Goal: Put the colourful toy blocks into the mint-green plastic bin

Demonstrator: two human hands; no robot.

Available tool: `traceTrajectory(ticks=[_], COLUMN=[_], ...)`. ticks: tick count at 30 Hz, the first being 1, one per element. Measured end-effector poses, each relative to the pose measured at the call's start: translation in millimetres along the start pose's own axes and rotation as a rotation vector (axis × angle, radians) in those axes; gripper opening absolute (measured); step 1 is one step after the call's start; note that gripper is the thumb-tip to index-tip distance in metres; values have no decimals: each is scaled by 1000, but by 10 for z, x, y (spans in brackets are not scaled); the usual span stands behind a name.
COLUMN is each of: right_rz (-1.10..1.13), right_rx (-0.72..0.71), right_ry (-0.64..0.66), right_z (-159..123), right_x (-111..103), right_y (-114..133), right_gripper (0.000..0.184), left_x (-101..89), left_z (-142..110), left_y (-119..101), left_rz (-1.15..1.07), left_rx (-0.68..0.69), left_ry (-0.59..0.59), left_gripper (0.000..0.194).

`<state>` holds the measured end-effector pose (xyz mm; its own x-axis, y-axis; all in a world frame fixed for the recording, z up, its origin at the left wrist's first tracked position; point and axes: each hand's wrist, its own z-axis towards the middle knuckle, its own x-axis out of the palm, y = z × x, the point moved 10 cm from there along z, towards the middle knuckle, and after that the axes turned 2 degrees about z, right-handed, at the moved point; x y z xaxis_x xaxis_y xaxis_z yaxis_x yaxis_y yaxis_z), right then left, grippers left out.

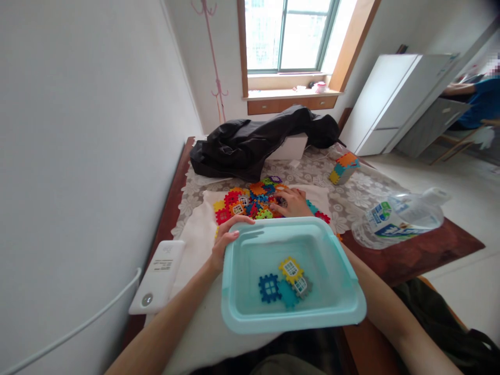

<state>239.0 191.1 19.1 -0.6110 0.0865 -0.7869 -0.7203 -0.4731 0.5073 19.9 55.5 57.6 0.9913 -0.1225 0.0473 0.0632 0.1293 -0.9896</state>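
My left hand (231, 237) grips the left rim of a light teal plastic tub (242, 317), which is held tilted toward me. Inside the tub lie a dark blue building tile (269, 288), a yellow tile (291, 270), a grey tile (302, 286) and a light blue tile (288, 295). Beyond the far rim, my right hand (292, 202) reaches down onto a heap of colourful interlocking tiles (234, 200). Its fingers are curled among the pieces, and whether they hold one is hidden.
A large clear plastic bottle (402, 219) lies at the right. A cube of joined tiles (344, 167) stands farther back. Black fabric (242, 146) covers the table's far side, partly over a white box (289, 147). A white device (160, 273) is at the left edge.
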Motion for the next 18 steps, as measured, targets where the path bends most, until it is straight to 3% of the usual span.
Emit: traceTrajectory(ticks=[4,8,15,18], right_rz=[69,294,1007,1339], right_rx=[8,-20,171,180], right_ry=[20,-12,-284,-262], right_z=[15,40,36,-9], right_x=[82,-16,-422,-517], right_y=[-61,-12,-177,-82], right_gripper=[25,31,46,47], left_x=[-12,-35,-44,-60], left_z=[-36,-46,-29,-45], left_y=[25,-3,14,34], left_rz=[-18,31,74,104], left_rx=[-44,-28,8,-20], left_ry=[-30,-55,-13,-24], left_gripper=[35,34,29,30])
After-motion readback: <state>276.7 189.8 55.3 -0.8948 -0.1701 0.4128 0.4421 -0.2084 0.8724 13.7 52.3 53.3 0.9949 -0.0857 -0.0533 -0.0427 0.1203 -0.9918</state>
